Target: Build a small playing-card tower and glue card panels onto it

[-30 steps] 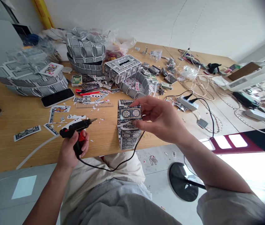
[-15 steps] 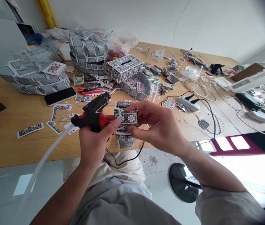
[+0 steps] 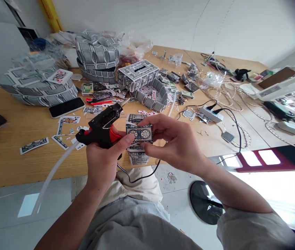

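Observation:
My left hand (image 3: 103,159) is closed around a black glue gun (image 3: 104,121) with a red trigger. Its nozzle points up and away to the right, and a long white glue stick (image 3: 56,170) trails out of its back end. The left thumb also presses on the near face of a small piece made of patterned playing cards (image 3: 139,158). My right hand (image 3: 175,142) grips that card piece from the right, thumb below and fingers above a card with round wheel-like designs. The fingers behind the piece are partly hidden.
Behind the hands lie a patterned card box (image 3: 138,74), an open curved card tray (image 3: 152,95) and loose cards. A phone (image 3: 66,107) and large card-covered baskets (image 3: 97,52) stand left. A power strip (image 3: 211,114) with cables lies right. The glue gun's black cord hangs over the table's front edge.
Both hands, with the glue gun and the card piece, have shifted very slightly to the left. The grip looks the same.

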Available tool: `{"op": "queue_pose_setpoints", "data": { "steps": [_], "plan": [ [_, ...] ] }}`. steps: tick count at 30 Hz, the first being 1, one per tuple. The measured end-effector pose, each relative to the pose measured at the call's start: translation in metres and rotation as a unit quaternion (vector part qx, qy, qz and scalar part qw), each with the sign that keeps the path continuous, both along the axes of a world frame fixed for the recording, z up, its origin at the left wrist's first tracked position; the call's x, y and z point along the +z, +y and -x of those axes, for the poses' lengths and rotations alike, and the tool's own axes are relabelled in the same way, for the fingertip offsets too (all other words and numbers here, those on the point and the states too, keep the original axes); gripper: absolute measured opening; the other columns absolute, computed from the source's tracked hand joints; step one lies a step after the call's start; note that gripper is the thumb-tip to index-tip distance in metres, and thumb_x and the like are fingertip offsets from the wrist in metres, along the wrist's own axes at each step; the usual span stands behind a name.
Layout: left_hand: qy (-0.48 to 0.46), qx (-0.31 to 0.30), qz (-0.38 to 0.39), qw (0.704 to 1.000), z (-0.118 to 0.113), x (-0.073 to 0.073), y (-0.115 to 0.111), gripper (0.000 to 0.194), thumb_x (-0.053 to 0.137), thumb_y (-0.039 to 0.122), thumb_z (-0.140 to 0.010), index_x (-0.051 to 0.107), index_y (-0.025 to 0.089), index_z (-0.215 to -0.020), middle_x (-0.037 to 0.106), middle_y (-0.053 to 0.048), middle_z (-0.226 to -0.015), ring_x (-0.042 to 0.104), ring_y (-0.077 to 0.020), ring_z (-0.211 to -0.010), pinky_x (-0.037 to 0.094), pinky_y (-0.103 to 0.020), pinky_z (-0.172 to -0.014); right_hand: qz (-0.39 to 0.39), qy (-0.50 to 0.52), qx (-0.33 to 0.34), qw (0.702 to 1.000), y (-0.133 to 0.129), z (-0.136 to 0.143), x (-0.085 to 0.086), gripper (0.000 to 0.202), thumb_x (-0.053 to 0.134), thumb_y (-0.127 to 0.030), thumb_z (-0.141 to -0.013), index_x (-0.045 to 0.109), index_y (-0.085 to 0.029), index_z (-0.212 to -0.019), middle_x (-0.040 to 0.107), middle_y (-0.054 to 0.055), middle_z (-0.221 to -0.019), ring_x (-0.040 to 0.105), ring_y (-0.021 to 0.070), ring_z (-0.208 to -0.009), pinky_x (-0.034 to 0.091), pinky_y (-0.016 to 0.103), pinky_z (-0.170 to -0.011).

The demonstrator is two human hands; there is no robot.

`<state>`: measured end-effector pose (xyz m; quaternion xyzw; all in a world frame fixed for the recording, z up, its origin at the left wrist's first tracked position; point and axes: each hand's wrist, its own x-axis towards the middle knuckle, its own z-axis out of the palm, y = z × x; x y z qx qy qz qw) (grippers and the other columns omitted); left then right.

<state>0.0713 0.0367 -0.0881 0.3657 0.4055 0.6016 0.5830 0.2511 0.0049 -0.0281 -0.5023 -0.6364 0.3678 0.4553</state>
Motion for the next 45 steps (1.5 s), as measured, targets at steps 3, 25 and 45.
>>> {"op": "queue_pose_setpoints", "data": {
  "steps": [3,25,45],
  "plan": [
    [0.001,0.0,0.002,1.0,0.001,0.001,-0.002,0.028,0.101,0.025,-0.069,0.079,0.021,-0.086,0.077,0.003,-0.08,0.075,-0.0143,-0.073,0.066,-0.025,-0.074,-0.011,-0.004,0.002,1.0,-0.002,0.001,0.0,0.044,0.079,-0.006,-0.078,0.075,-0.019,-0.12,0.076,-0.001,-0.091,0.068,0.0117,-0.073,0.063,0.024,-0.072],
    [-0.012,0.002,-0.006,1.0,0.009,0.013,-0.013,0.025,0.096,0.018,-0.065,0.075,0.021,-0.079,0.073,0.004,-0.075,0.068,-0.0119,-0.067,0.066,-0.023,-0.071,-0.132,-0.084,0.016,0.988,-0.021,0.004,0.006,0.045,0.084,-0.01,-0.083,0.075,-0.02,-0.126,0.081,-0.001,-0.098,0.074,0.0118,-0.074,0.068,0.023,-0.077],
    [0.017,0.002,0.004,1.0,0.007,0.012,-0.012,0.025,0.096,0.026,-0.066,0.074,0.021,-0.076,0.072,0.002,-0.075,0.069,-0.0139,-0.068,0.065,-0.025,-0.07,-0.117,-0.065,0.013,0.991,-0.018,0.004,0.003,0.046,0.083,-0.008,-0.081,0.076,-0.02,-0.125,0.081,0.0,-0.097,0.073,0.0129,-0.073,0.068,0.025,-0.076]
  ]
}}
